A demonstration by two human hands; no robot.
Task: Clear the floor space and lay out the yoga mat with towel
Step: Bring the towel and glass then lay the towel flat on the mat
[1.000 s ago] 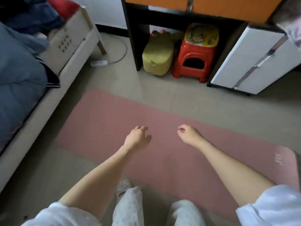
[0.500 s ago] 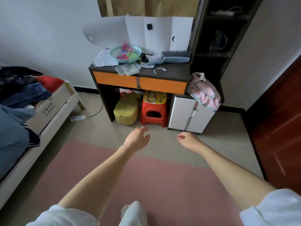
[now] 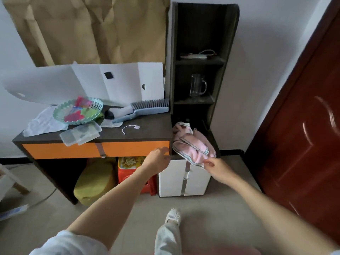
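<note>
Since half a second ago I have stepped off the mat toward the desk, and both hands have gone from hanging over the pink mat to reaching at the towel's corner of the worktop. Left to right: my left hand point(image 3: 158, 159) is up at the right end of the orange drawer front point(image 3: 95, 150), fingers loosely curled and holding nothing that I can see. Just right of it the pink towel point(image 3: 193, 145) lies bunched on top of the white cabinet point(image 3: 184, 181), hanging over its near edge. My right hand point(image 3: 214, 165) pinches the towel's near hem between thumb and fingers. I judge this to be the fetch-the-towel step, with the mat already down behind me. Next calls for lifting the towel clear and carrying it back to spread flat on the mat.
</note>
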